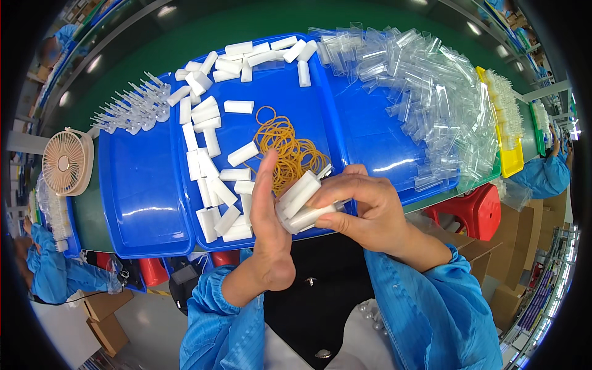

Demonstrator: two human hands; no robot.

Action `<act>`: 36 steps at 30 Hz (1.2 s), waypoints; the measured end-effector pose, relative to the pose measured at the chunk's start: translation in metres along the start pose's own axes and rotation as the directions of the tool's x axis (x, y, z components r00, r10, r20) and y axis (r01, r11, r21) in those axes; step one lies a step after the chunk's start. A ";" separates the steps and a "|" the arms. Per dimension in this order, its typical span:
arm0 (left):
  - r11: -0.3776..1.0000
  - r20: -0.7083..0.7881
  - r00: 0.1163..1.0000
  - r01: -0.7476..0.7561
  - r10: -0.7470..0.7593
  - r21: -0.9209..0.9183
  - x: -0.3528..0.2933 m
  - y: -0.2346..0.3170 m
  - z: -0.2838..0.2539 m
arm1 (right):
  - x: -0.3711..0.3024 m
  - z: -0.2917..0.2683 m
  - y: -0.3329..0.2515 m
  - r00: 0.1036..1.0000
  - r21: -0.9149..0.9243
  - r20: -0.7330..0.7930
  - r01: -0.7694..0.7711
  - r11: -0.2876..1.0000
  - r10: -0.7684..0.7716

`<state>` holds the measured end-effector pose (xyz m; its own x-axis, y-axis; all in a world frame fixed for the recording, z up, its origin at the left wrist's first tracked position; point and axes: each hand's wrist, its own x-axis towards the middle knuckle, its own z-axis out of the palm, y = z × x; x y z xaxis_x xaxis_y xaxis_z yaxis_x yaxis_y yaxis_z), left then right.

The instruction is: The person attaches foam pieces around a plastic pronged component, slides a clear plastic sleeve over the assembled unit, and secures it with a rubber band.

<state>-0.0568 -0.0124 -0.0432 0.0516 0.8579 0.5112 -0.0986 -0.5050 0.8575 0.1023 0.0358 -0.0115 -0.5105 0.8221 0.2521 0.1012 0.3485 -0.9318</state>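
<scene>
My right hand (364, 206) is closed with thumb and fingers around a small bundle of white rounded blocks (300, 196), which has clear plastic about it. A thin metallic-looking tip (325, 171) sticks out past the fingers. Edge-on and upright, my left hand (269, 228) has its fingers stretched out, and its palm presses against the near left end of the bundle. Its thumb is hidden. Just beyond the hands lies a heap of tan rubber bands (287, 145) in a blue tray (280, 92). Loose white blocks (206, 163) line that tray's left and far sides.
At right, another blue tray (357, 117) carries a large heap of clear plastic sleeves (425, 92). A left blue tray (145, 185) has clear-based parts with white stems (135, 106) at its far end. Nearby stand a fan (68, 161), a yellow tray (512, 161) and a red stool (481, 213).
</scene>
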 end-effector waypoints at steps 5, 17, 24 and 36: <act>0.956 0.070 0.964 0.263 -0.256 -0.127 -0.001 0.004 -0.016 | -0.001 -0.008 -0.004 0.968 -0.179 0.077 0.249 0.952 -0.239; 0.914 0.116 0.909 0.406 -0.401 -0.026 0.005 0.010 -0.012 | -0.002 -0.038 -0.009 0.939 -0.460 0.065 0.328 0.825 -0.337; 0.912 0.111 0.909 0.408 -0.401 -0.046 0.004 0.008 -0.012 | -0.003 -0.108 0.010 0.895 -0.908 -0.402 -0.362 0.214 -0.193; 0.904 0.106 0.902 0.425 -0.419 -0.044 0.004 0.010 -0.011 | 0.002 -0.096 0.032 0.905 -0.908 -0.403 -0.377 0.182 -0.137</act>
<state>-0.0683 -0.0136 -0.0331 0.1934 0.9752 0.1077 -0.1104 -0.0874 0.9900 0.1864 0.0921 -0.0158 -0.1314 0.8778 0.4607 0.9864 0.1622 -0.0277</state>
